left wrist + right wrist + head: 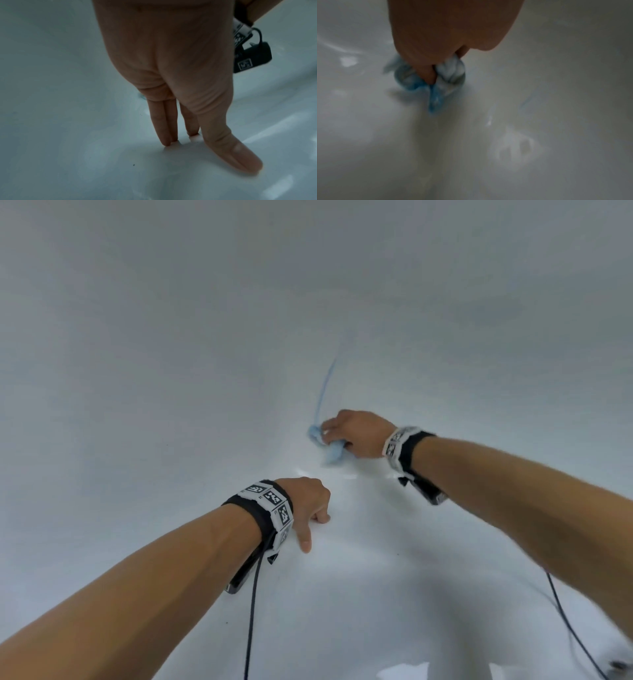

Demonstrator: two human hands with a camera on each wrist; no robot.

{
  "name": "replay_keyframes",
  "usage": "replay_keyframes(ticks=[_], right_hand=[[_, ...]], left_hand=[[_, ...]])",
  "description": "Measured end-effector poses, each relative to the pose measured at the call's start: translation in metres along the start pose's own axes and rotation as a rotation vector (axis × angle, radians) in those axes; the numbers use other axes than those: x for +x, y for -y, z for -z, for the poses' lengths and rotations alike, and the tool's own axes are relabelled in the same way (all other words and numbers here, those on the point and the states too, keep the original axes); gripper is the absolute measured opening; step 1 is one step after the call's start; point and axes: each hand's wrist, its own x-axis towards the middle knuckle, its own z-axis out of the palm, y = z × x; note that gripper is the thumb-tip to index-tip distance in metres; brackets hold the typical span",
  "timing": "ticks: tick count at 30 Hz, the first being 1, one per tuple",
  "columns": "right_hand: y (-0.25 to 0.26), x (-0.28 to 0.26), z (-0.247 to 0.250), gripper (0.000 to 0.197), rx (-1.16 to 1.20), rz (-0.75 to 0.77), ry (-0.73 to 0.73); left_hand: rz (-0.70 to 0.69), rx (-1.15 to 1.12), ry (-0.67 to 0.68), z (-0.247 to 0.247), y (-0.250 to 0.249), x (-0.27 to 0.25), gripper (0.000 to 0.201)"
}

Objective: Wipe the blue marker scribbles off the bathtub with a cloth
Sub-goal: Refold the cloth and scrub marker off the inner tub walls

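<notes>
Two hands work inside a glossy white bathtub [171, 371], whose curved surface fills every view and carries soft pale reflections. The right hand [359, 433] has its fingers curled round a bunched cloth [329, 445], white stained blue, and presses it on the tub at the lower end of a thin blue marker line [325, 388] that runs up the sloping wall. The left hand [306, 505] holds nothing: its straight fingertips [165, 142] and thumb are planted on the tub floor, nearer the person and well apart from the cloth. Black cables [251, 611] trail from both wristbands.
</notes>
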Motion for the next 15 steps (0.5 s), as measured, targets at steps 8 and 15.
replay_keyframes(ticks=[8, 15], right_hand=[[-0.091, 0.058, 0.118, 0.039, -0.002, -0.47, -0.566], [-0.003, 0.039, 0.022, 0.02, 0.133, -0.236, -0.312]], left_hand=[[0.015, -0.045, -0.008, -0.003, 0.005, 0.007, 0.044], [-0.014, -0.028, -0.004, -0.003, 0.004, 0.005, 0.063]])
